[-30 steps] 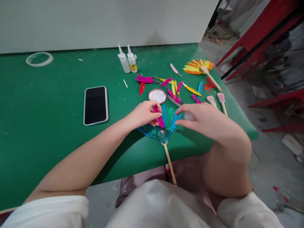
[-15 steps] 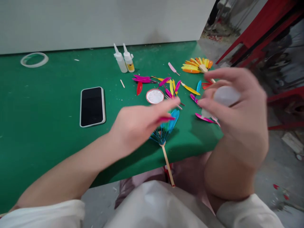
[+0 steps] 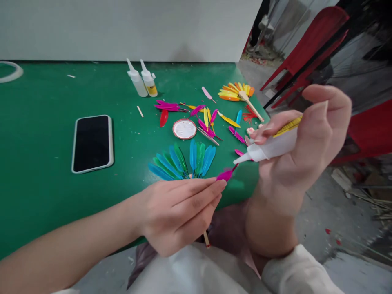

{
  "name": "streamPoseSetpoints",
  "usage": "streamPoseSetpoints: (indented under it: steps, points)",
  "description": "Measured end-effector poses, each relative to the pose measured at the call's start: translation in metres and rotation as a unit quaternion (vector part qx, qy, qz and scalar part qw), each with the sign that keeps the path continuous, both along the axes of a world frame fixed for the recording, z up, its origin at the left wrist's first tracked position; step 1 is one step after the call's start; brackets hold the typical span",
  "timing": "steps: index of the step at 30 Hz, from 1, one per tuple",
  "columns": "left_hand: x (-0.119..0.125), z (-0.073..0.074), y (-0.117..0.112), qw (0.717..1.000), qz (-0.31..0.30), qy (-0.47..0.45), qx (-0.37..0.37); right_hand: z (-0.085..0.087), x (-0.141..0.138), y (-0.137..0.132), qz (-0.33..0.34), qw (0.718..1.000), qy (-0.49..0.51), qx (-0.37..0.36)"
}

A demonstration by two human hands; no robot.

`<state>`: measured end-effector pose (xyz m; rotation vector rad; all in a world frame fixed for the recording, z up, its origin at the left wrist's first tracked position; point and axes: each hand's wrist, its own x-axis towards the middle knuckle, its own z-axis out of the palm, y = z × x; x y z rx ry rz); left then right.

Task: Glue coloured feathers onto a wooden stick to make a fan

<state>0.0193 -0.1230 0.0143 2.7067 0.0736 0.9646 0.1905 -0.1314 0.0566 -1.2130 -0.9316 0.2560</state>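
Note:
My left hand (image 3: 180, 210) pinches a small magenta feather (image 3: 226, 174) by its tip, just in front of the table's near edge. My right hand (image 3: 298, 155) is wrapped round a white glue bottle (image 3: 272, 148), tilted so its nozzle points down-left at the feather's quill end. Behind my left hand lies a fan of blue and green feathers (image 3: 180, 161) on a wooden stick, flat on the green table (image 3: 45, 192); my left hand hides most of the stick.
A black phone (image 3: 92, 142) lies at the left. Two glue bottles (image 3: 142, 82) stand at the back. A round lid (image 3: 184, 129), loose coloured feathers (image 3: 208, 120) and a yellow-orange feather fan (image 3: 237, 92) lie toward the right edge. Red chairs (image 3: 306, 53) stand beyond.
Both hands left the blue-green fan and came toward me. My left hand took up a magenta feather; my right raised the glue bottle and turned its nozzle to the feather.

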Motion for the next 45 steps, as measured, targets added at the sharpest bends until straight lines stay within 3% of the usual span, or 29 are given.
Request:
streamPoseSetpoints:
  steps: [5,10,16,19,21,30,36,41,45]
  points:
    - [-0.001,-0.01,-0.002,0.998,0.02,-0.043,-0.043,0.004,-0.004,-0.003,-0.053,0.998,-0.009,0.016]
    - [-0.001,-0.022,-0.002,0.997,0.011,-0.058,-0.052,0.013,-0.018,-0.002,-0.16,0.984,-0.039,-0.067]
    - [-0.001,-0.021,0.001,0.996,0.013,-0.069,-0.047,0.004,-0.011,-0.008,-0.146,0.982,-0.087,-0.087]
    - [-0.001,-0.018,0.0,0.997,0.012,-0.064,-0.045,-0.004,0.001,-0.011,-0.088,0.981,-0.13,-0.116]
    - [-0.001,-0.017,0.0,0.996,0.004,-0.068,-0.051,-0.007,0.005,-0.01,-0.063,0.985,-0.129,-0.097]
    - [-0.002,-0.018,0.001,0.997,-0.001,-0.067,-0.023,-0.003,-0.007,-0.006,-0.089,0.991,-0.095,-0.03]
    - [-0.001,-0.019,0.001,0.996,0.007,-0.078,-0.045,-0.009,-0.001,-0.012,-0.027,0.992,-0.112,-0.04]
    - [-0.003,-0.019,0.001,0.998,0.012,-0.066,-0.013,-0.005,0.001,-0.004,-0.121,0.987,-0.097,-0.044]
    - [-0.003,-0.018,0.002,0.998,0.024,-0.065,0.002,0.002,-0.007,-0.003,-0.131,0.989,-0.063,-0.004]
